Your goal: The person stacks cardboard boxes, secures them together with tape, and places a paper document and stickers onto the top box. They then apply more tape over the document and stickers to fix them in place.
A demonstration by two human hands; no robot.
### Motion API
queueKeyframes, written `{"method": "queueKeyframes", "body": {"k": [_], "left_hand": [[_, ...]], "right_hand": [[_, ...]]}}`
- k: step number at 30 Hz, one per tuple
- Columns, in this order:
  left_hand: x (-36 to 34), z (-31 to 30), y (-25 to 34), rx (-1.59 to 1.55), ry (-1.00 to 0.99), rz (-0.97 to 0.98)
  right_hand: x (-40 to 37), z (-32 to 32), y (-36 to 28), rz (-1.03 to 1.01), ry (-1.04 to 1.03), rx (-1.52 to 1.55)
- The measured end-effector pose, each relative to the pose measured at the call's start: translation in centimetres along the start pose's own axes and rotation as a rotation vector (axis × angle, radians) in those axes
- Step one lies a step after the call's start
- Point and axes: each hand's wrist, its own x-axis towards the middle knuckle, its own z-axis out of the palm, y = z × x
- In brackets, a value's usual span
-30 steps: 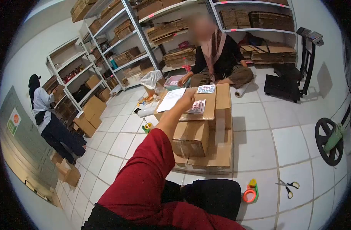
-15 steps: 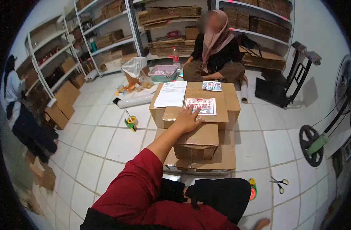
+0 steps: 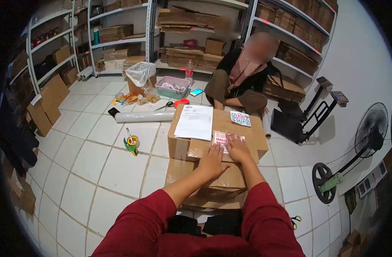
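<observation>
My left hand point(image 3: 211, 161) lies flat on the front edge of a red-and-white printed label point(image 3: 222, 138), fingers stretched out. Beside it, my right hand point(image 3: 239, 150) rests on the label's right part, fingers spread and pointing away from me. Both hands cover parts of the print. The label sits on top of a brown cardboard box point(image 3: 178, 147), which stands on other cartons point(image 3: 174, 170). White printed sheets point(image 3: 195, 123) lie on the box to the left of the label. A blue-and-white sticker point(image 3: 240, 118) is on its back right.
A green tape dispenser point(image 3: 131, 146) and plastic roll point(image 3: 144, 117) lie on the tiled floor to the left. Behind the box sits a person point(image 3: 230, 81). Scissors point(image 3: 296, 221) are near my right side; a platform scale point(image 3: 290, 120) and fan point(image 3: 370, 132) stand at right.
My right hand has come onto the label beside my left, which has moved toward its front edge. The view has shifted, and the seated person's head is lower.
</observation>
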Motion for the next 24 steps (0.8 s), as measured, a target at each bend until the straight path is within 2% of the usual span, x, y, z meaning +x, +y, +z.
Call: {"method": "queueKeyframes", "body": {"k": [2, 7, 8, 9, 10, 12, 13, 15, 16, 18, 19, 20, 22, 24], "left_hand": [[-0.4, -0.2, 0.5, -0.043, -0.002, -0.06], [-1.0, -1.3, 0.8, 0.001, -0.049, -0.156], [-0.7, -2.1, 0.8, 0.007, -0.077, -0.164], [0.2, -4.5, 0.8, -0.007, -0.245, -0.184], [1.6, -7.0, 0.7, -0.005, -0.234, -0.191], [4.4, -10.7, 0.8, -0.215, -0.547, -0.237], [5.9, -10.2, 0.4, -0.21, -0.539, -0.244], [9.7, -6.6, -1.5, -0.347, 0.008, 0.008], [11.2, -3.7, -2.3, -0.335, 0.011, 0.009], [12.0, 3.0, -2.8, -0.293, 0.0, 0.081], [9.7, 4.1, -2.0, 0.0, 0.05, 0.117], [9.5, 3.1, -1.9, 0.002, 0.046, 0.111], [9.1, 1.9, -1.5, -0.082, -0.144, 0.073], [8.9, 2.1, -1.4, -0.104, -0.144, 0.071]], "right_hand": [[-0.1, 0.3, 2.2, 0.091, 0.032, 0.048], [-1.0, -2.9, 1.7, 0.176, -0.033, 0.002], [-0.6, -4.2, 1.5, 0.176, -0.149, -0.126], [0.1, -5.2, 1.5, 0.175, -0.262, -0.254], [1.5, -5.6, 2.6, 0.167, -0.254, -0.26], [4.9, -4.9, 5.9, 0.095, 0.069, 0.303], [6.6, -4.1, 6.7, 0.085, 0.074, 0.303], [9.6, -2.6, 8.0, -0.001, 0.441, 0.295], [10.2, -2.0, 8.0, -0.006, 0.45, 0.302], [10.2, 0.4, 7.5, 0.197, 0.078, 0.116], [9.8, 1.4, 7.3, 0.143, 0.125, 0.006], [10.1, 1.2, 7.3, 0.138, 0.121, 0.01], [9.5, 0.7, 7.0, 0.126, 0.037, -0.009], [9.3, 0.5, 7.0, 0.126, 0.019, -0.009]]}}
